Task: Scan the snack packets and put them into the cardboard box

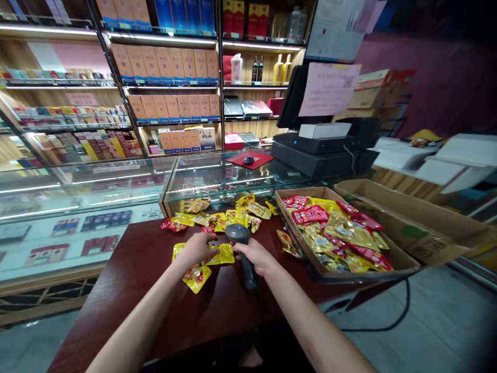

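Note:
My right hand (258,255) is wrapped round the handle of a dark grey barcode scanner (237,233), its head pointing away from me. To its left, my left hand (199,248) reaches over several yellow snack packets, fingers apart and touching or just above them; the exact contact is hidden. One yellow packet (223,255) lies between the hand and the scanner. Another yellow packet (197,280) sticks out below my left hand. Farther back, a loose row of yellow, gold and red packets (221,221) lies along the foot of the glass counter.
An open cardboard box (283,212) full of red and gold packets stands right on the dark red table (128,290). Behind are a glass display counter (202,178), a mouse (248,160) on a red mat and a monitor (291,98). A black cable (406,305) hangs at right.

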The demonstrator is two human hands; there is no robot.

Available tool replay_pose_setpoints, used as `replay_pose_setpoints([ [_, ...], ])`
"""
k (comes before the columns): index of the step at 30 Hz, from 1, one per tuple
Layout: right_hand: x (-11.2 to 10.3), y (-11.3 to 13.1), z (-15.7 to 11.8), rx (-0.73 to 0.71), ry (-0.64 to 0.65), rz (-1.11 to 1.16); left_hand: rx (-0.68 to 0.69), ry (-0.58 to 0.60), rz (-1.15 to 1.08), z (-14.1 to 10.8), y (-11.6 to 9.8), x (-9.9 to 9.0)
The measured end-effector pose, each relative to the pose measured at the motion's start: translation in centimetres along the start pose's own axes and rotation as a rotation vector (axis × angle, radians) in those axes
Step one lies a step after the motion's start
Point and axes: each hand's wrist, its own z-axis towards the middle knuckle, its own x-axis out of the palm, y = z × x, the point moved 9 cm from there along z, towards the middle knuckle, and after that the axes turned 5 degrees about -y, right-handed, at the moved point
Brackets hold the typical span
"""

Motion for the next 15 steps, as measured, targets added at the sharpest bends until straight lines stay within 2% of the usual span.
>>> replay_pose_setpoints([
  [3, 0.2, -0.5, 0.0, 0.007, -0.005, 0.024, -0.004, 0.022, 0.08, -0.3, 0.4, 0.8],
  [8, 0.1, -1.1, 0.1, 0.035, -0.019, 0.086, 0.096, 0.046, 0.161, 0.0, -0.4, 1.8],
  [10, -0.3, -0.9, -0.1, 0.032, -0.027, 0.099, 0.094, 0.071, 0.171, 0.2, -0.4, 1.9],
  [15, -2.1, 0.1, -1.1, -0.015, -0.103, 0.128, -0.001, 0.102, -0.095, 1.4, 0.0, 1.6],
])
